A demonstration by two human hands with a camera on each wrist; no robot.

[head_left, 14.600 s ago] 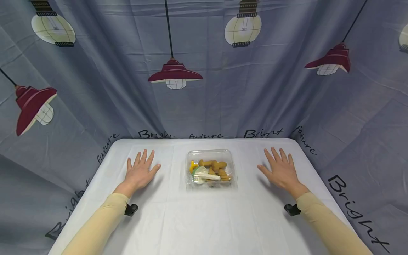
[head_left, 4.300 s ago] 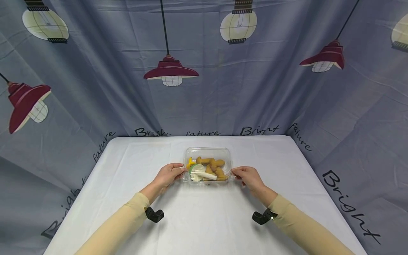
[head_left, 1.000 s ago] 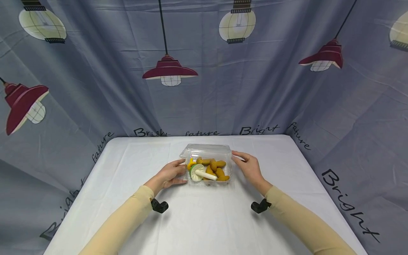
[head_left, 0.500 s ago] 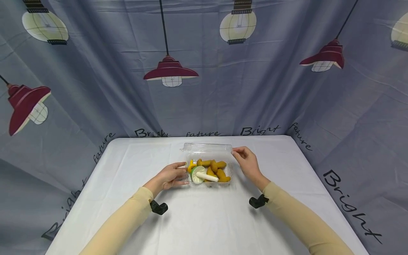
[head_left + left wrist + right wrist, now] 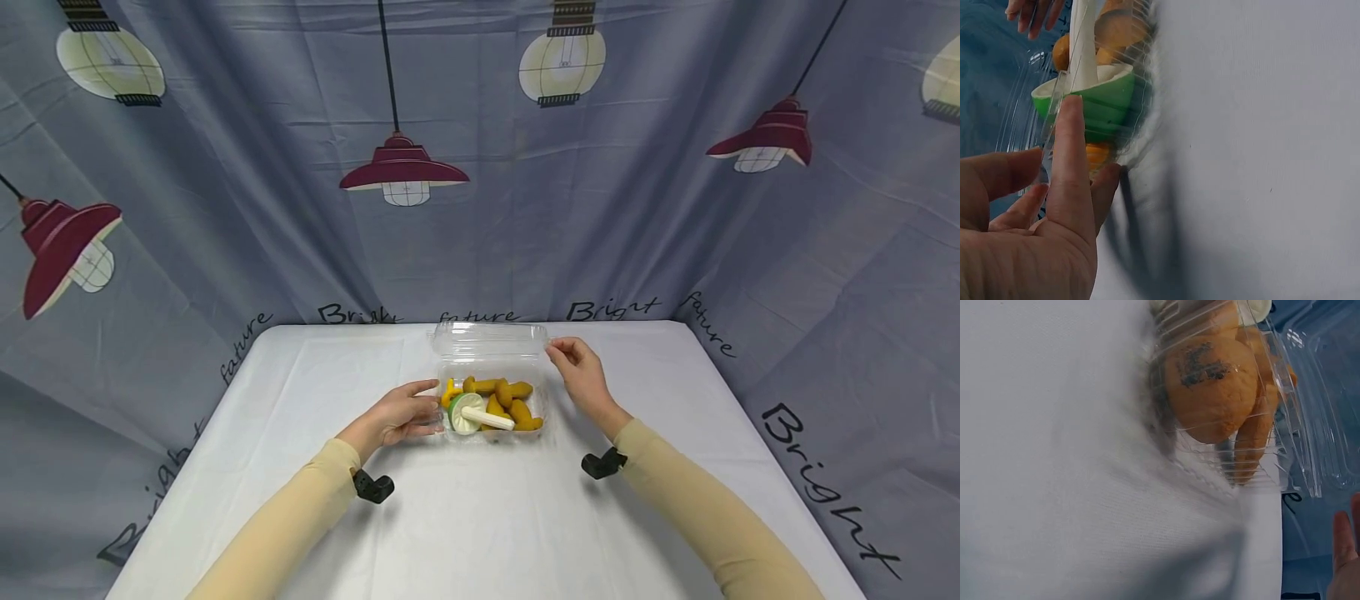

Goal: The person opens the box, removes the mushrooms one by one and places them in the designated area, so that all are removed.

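Observation:
A clear plastic clamshell box [image 5: 487, 367] sits on the white table, its hinged lid [image 5: 491, 337] raised at the back. Inside lie several brown mushrooms [image 5: 517, 390], a green-capped mushroom [image 5: 487, 417] with a white stem, and a small yellow piece [image 5: 451, 392]. My left hand [image 5: 401, 415] is at the box's left side, fingers spread and touching its wall; the left wrist view shows an extended finger [image 5: 1069, 156] by the rim, beside the green cap. My right hand [image 5: 585, 379] pinches the lid's right edge; its fingers are mostly outside the right wrist view.
The white-covered table [image 5: 480, 517] extends around the box. A grey-blue curtain [image 5: 480, 250] printed with lamps and lettering hangs behind the table and along both sides. Each wrist carries a black camera mount [image 5: 372, 486].
The lid, seen closed earlier, has swung up and back with my right hand, which moved away from me. My left hand has shifted only slightly at the box's left side.

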